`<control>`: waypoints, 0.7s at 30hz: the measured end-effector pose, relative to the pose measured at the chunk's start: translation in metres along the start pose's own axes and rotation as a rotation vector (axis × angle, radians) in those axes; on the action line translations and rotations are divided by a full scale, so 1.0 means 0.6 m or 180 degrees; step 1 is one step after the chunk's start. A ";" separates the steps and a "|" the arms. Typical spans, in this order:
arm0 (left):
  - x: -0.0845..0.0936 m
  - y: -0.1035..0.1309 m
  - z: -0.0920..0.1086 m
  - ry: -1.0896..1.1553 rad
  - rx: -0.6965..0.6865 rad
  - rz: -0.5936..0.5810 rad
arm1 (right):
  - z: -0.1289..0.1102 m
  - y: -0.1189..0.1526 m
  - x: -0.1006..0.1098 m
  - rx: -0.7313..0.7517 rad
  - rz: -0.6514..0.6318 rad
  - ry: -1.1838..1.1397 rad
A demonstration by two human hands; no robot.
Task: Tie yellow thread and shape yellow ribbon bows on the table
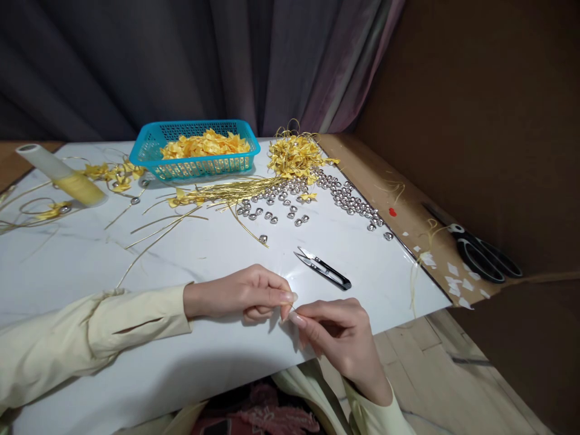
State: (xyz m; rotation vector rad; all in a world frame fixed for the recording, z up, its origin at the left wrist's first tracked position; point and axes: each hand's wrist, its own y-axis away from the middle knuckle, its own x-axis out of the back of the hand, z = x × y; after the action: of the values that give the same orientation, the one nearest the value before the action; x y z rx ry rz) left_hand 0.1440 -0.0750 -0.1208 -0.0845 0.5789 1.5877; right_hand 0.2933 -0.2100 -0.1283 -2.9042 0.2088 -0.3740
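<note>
Both hands are working close together above the near part of the desk [235,254]. The left hand [254,293] is pinching a thin strand [293,307] between thumb and forefinger; the right hand [342,332] is pinching it from the other side, so each grip is grasping the same piece. The strand is showing only as a short dark line between the fingertips — whether it is wire, thread or needle, I cannot tell. The snips [330,268] are lying just beyond the hands, blades pointing away to the left and out of use. Farther back, silver beads [353,199] are lying scattered, gold wires [244,190] are spreading leftward from a yellow heap [294,156], and a blue basket [145,162] is holding yellow petals [208,145]. A spool [79,184] is lying to the left. In my judgement, the step in hand is consisting of fine fingertip work on the strand, probably twisting or tying. The next move is calling for a firm left pinch, small right-hand turns and even tension — slack would be risking a slip.
</note>
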 end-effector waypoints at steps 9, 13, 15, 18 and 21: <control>0.001 -0.001 0.002 0.0025 -0.0020 0.0007 | 0.002 0.002 -0.001 0.0052 0.0055 0.0066; 0.000 -0.002 0.002 0.0113 -0.0027 0.0018 | 0.002 0.002 -0.001 0.0110 0.0104 0.0049; -0.002 -0.001 0.002 0.0191 -0.0021 0.0013 | 0.002 0.002 0.000 0.0120 0.0102 0.0031; -0.003 -0.002 0.002 0.0277 -0.0015 0.0024 | 0.003 0.002 0.001 0.0132 0.0094 0.0039; -0.001 -0.003 0.001 0.0410 -0.0035 0.0040 | 0.004 0.003 0.000 0.0132 0.0106 0.0032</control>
State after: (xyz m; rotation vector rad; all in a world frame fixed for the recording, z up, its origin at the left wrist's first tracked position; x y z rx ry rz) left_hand 0.1461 -0.0754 -0.1204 -0.1928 0.6719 1.6060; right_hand 0.2937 -0.2111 -0.1308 -2.8549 0.2474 -0.3827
